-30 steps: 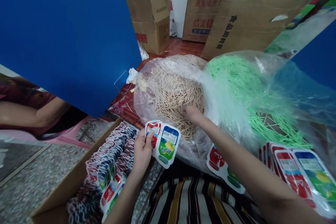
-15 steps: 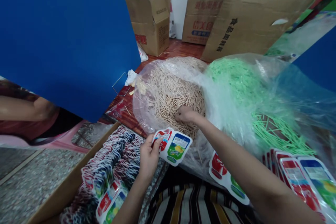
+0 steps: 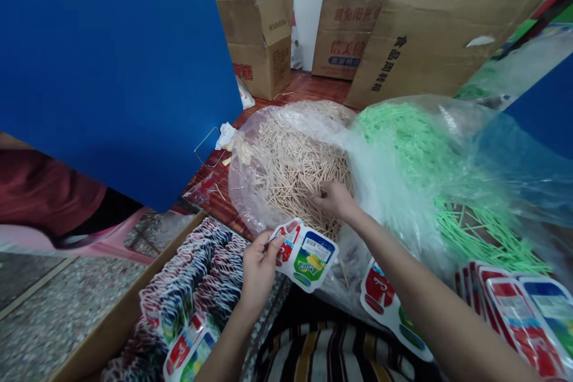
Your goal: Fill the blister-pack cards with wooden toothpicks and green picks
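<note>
My left hand (image 3: 260,265) pinches a flat two-part packet (image 3: 313,259), one half red with a cola print, the other green and blue with a lemon print. Its far end tilts toward my lap. Over a clear plastic bag of pale thin sticks (image 3: 295,161), my right hand (image 3: 336,198) has its thumb and fingers drawn together at the surface of the pile. Whatever lies between those fingertips is too small to make out. Another such packet (image 3: 378,289) lies below my right forearm, partly covered by it.
A cardboard box (image 3: 134,286) at left holds dense rows of packets. Green sticks (image 3: 487,239) fill a plastic bag at right, with stacked packets (image 3: 523,322) nearer me. Cartons (image 3: 255,42) stand behind. A blue panel (image 3: 111,71) and a person's sleeve (image 3: 45,191) are at left.
My right hand has drawn back slightly to the right from deeper among the pale sticks. My left hand has shifted a little right with the packet. At left, the other person's arm has moved.
</note>
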Available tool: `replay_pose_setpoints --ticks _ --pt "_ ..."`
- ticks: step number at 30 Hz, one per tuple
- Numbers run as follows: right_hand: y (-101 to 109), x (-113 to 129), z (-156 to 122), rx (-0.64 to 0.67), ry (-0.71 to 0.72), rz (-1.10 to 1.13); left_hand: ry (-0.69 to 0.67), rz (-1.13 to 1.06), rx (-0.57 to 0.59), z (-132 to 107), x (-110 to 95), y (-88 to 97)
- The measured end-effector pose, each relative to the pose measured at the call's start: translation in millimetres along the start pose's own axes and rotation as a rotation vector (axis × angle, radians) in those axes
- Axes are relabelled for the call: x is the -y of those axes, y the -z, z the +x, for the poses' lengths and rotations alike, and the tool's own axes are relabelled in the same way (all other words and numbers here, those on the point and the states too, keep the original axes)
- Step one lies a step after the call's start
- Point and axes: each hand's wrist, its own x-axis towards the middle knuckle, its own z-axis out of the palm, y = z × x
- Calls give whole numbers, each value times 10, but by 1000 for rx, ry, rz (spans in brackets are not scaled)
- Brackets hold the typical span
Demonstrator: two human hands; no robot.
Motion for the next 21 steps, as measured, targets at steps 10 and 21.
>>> replay_pose_setpoints --ticks 10,21 --pt "14 245 272 194 -76 -131 -5 -18 -59 22 -15 149" --pt "41 141 217 27 -9 39 -7 2 -29 4 20 147"
